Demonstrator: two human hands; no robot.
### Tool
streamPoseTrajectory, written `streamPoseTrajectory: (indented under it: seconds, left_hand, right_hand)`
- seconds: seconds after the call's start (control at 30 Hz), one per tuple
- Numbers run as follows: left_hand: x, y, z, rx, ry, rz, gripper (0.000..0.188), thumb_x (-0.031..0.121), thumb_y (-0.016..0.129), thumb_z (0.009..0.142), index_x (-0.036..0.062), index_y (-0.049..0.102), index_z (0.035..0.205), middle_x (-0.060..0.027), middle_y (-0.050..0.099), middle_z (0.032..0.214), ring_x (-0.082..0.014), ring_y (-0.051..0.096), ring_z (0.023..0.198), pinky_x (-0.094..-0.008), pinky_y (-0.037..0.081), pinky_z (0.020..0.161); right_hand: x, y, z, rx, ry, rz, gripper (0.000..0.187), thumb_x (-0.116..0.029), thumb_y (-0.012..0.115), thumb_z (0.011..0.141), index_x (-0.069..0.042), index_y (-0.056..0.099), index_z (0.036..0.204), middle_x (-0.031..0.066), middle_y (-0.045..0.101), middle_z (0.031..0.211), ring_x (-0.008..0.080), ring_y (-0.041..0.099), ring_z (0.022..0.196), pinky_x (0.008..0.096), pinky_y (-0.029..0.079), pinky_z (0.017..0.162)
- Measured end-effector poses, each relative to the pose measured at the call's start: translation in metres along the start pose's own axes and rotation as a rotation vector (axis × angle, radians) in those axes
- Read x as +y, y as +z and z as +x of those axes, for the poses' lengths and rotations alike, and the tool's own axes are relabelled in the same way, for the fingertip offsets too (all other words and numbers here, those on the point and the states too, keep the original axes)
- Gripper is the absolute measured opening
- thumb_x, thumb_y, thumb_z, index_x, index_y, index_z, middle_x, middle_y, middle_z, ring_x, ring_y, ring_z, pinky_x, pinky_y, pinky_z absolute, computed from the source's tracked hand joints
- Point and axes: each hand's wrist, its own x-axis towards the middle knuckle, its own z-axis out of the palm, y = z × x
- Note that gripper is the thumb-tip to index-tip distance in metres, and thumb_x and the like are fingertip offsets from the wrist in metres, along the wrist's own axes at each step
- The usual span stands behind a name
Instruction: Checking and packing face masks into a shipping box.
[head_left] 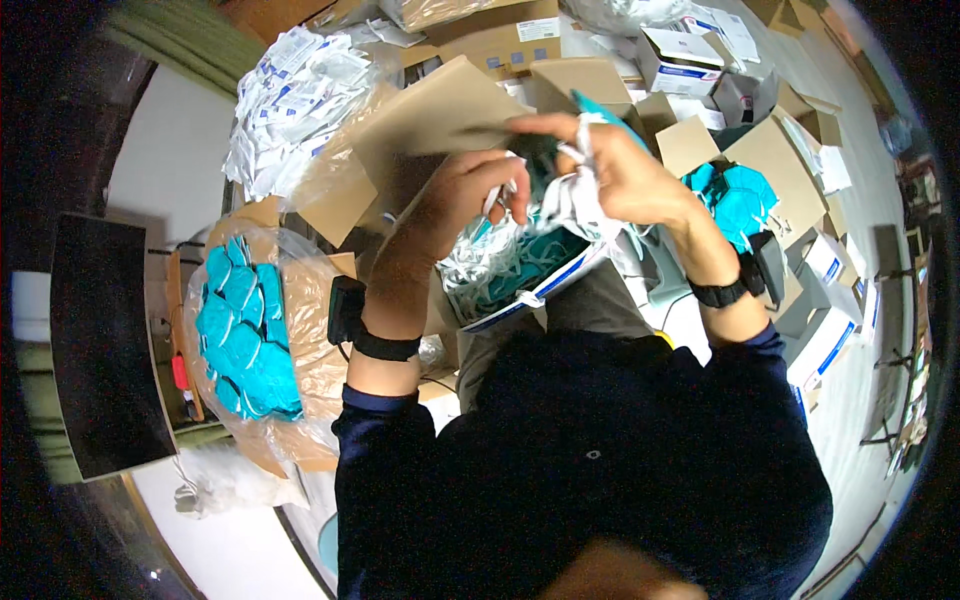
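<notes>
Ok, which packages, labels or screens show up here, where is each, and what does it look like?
Open box: on the lap under the hands, white with blue edge, teal masks inside.
Sachet pile: upper left, small white packets with blue print, in clear plastic.
Brown carton: top centre, with a white label.
White boxes: right, white with blue stripes.
Dark screen: far left, black, blank.

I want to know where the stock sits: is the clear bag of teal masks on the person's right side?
No, the clear bag of teal masks lies on the person's left, beside the left hand's forearm.
</notes>
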Motion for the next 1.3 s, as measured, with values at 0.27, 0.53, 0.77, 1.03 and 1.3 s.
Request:
streamPoseTrajectory:
  seconds: [0.27, 0.53, 0.77, 1.03, 1.3]
  left_hand:
    - [0.003, 0.009, -0.007, -0.15, -0.077, 0.128, 0.032, 0.028, 0.047, 0.095, 0.0052, 0.064, 0.081, -0.0016, 0.061, 0.064, -0.0063, 0.053, 0.056, -0.0205, 0.037, 0.053]
    - [0.01, 0.022, -0.01, -0.035, 0.001, 0.126, 0.029, 0.016, 0.046, 0.095, -0.0011, 0.061, 0.076, -0.0048, 0.058, 0.062, -0.0096, 0.056, 0.06, -0.0237, 0.043, 0.058]
    - [-0.015, 0.062, 0.005, 0.215, 0.146, -0.002, 0.037, 0.022, 0.041, 0.1, 0.0016, 0.05, 0.07, -0.0029, 0.054, 0.062, -0.0116, 0.046, 0.056, -0.0287, 0.039, 0.056]
    - [-0.02, 0.074, -0.023, 0.178, 0.118, 0.222, 0.032, 0.02, 0.04, 0.1, 0.0034, 0.049, 0.074, -0.0055, 0.052, 0.066, -0.015, 0.051, 0.062, -0.0293, 0.042, 0.063]
    - [-0.044, 0.035, -0.033, 0.168, 0.255, 0.707, 0.023, 0.017, 0.046, 0.096, 0.0006, 0.05, 0.081, -0.016, 0.053, 0.071, -0.0303, 0.053, 0.065, -0.037, 0.044, 0.064]
  right_hand:
    - [0.007, 0.021, 0.003, -0.158, -0.023, 0.233, 0.05, 0.014, 0.049, 0.056, -0.001, 0.063, 0.101, 0.0135, 0.067, 0.084, 0.0228, 0.065, 0.083, 0.0315, 0.048, 0.071]
    - [0.035, 0.025, -0.006, 0.243, -0.069, -0.432, 0.032, 0.004, 0.052, 0.065, -0.003, 0.066, 0.092, 0.0207, 0.065, 0.082, 0.038, 0.064, 0.081, 0.0422, 0.05, 0.071]
    - [0.031, 0.023, 0.0, 0.436, 0.23, 1.148, 0.015, -0.014, 0.054, 0.09, -0.002, 0.064, 0.086, 0.0083, 0.066, 0.076, 0.0164, 0.062, 0.066, 0.0274, 0.052, 0.062]
    - [0.049, -0.021, 0.009, 0.597, 0.132, 1.247, 0.015, -0.015, 0.056, 0.089, -0.004, 0.06, 0.079, 0.0012, 0.053, 0.064, 0.011, 0.048, 0.053, 0.023, 0.039, 0.045]
    - [0.041, -0.034, 0.004, 0.541, 0.049, 0.714, 0.018, -0.023, 0.059, 0.091, -0.005, 0.064, 0.087, 0.0015, 0.062, 0.073, 0.0092, 0.056, 0.061, 0.0227, 0.044, 0.054]
